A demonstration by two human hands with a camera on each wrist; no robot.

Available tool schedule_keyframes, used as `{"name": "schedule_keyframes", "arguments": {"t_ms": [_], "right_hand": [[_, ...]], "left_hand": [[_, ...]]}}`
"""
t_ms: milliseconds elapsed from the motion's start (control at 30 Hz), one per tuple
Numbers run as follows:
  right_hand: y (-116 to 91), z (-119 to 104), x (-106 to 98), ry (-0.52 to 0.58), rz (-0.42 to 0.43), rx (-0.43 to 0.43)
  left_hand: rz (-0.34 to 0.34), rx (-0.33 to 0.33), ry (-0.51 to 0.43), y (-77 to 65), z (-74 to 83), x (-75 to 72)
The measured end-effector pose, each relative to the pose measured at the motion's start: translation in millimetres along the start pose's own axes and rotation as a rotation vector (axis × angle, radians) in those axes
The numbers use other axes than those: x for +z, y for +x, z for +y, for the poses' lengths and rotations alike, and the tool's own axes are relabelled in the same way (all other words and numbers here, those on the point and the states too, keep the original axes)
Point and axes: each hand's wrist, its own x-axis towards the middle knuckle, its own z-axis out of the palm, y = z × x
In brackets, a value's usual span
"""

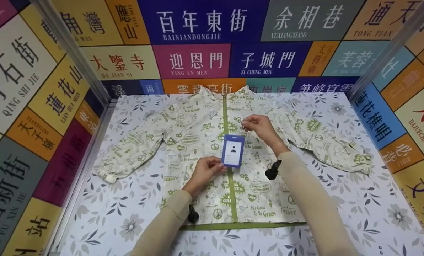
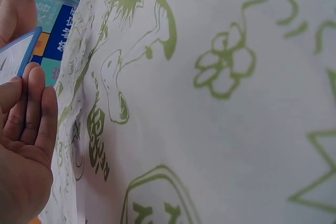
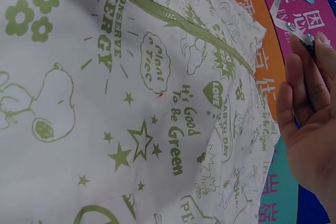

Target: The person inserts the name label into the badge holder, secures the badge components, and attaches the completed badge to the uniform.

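A blue badge holder [image 1: 232, 151] with a white card inside hovers over the jacket front, slot end pointing away from me. My left hand [image 1: 206, 170] pinches its lower left corner between thumb and fingers. In the left wrist view the blue edge of the badge holder [image 2: 31, 51] stands above the fingertips. My right hand [image 1: 263, 129] pinches a small metal badge clip [image 3: 308, 41] just beyond the holder's slotted end. From the clip a clear strap [image 3: 281, 20] reaches toward the holder's corner in the right wrist view. Beneath both hands lies a white jacket [image 1: 197, 142] with green print.
The jacket lies front up, sleeves spread, a green zipper strip [image 1: 232, 199] down its middle. Under it is a table with a floral cover [image 1: 101, 220]. Panels with street names [image 1: 197, 60] enclose the back and both sides. Dark wrist devices [image 1: 273, 170] sit on the sleeves.
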Motion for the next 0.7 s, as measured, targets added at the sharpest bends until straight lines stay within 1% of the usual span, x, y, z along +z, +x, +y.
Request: {"name": "schedule_keyframes", "arguments": {"t_ms": [100, 300, 533, 700], "right_hand": [[4.8, -2.7, 3.0, 0.014, -0.025, 0.01], [9.6, -8.8, 7.1, -0.003, -0.068, 0.008], [10.7, -16.5, 8.6, -0.047, -0.093, -0.002], [11.3, -17.9, 10.1, -0.091, -0.108, -0.019]], "left_hand": [[-0.008, 0.008, 0.01, 0.4, -0.5, 0.2], [-0.003, 0.007, 0.025, 2.1, -0.5, 0.8], [0.01, -0.032, -0.006, 3.3, -0.9, 1.0], [0.01, 0.002, 0.03, 5.0, -2.7, -0.1]]}}
